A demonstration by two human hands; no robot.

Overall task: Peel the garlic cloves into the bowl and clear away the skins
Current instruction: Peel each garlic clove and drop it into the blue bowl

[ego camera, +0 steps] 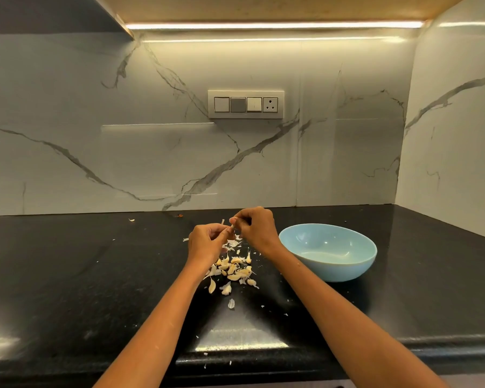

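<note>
Now peeling one garlic clove (232, 227) above the counter (95, 275) | left hand (206, 242) pinching it, right hand (254, 226) pinching its skin | pull skin away slowly — drop clove into bowl (368, 257), seemingly empty — pile (234, 271) left

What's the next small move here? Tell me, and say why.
Probably finish stripping the skin off the clove pinched between the left hand and right hand, then drop it in the blue bowl. The bowl looks empty, and unpeeled cloves lie on the counter.
</note>
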